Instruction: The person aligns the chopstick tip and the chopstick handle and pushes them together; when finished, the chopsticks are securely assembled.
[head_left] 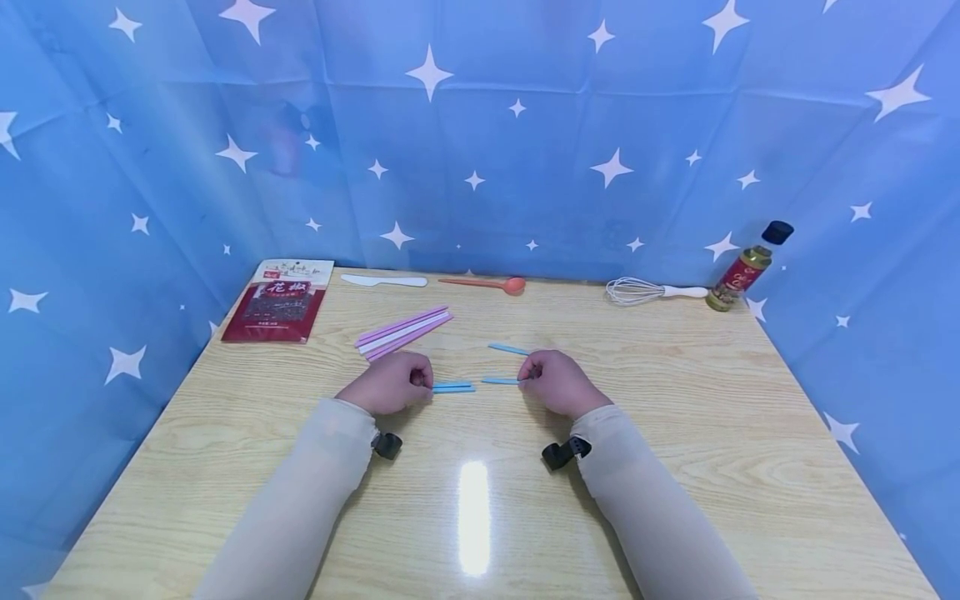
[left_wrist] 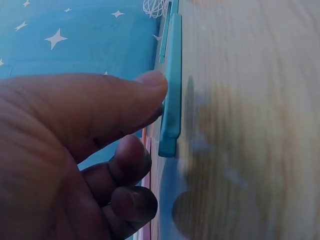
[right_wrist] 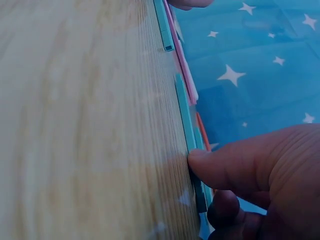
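Observation:
My left hand (head_left: 390, 383) pinches the near end of a blue bag sealing clip (head_left: 453, 387), which shows as two parallel strips in the head view. In the left wrist view the thumb lies against the clip (left_wrist: 172, 85), hiding the index finger, and the other fingers are curled. Across from it my right hand (head_left: 558, 383) pinches a second blue clip (head_left: 498, 381) low over the table, its thumb on the side of the clip (right_wrist: 184, 107) in the right wrist view. Another blue clip (head_left: 508, 348) lies just behind, partly covered by the right hand.
Pink and white strips (head_left: 405, 332) lie bundled behind my left hand. Along the back of the wooden table (head_left: 675, 467) are a red seasoning bag (head_left: 276, 304), a white knife (head_left: 384, 281), an orange spoon (head_left: 483, 284), a whisk (head_left: 652, 291) and an oil bottle (head_left: 742, 275).

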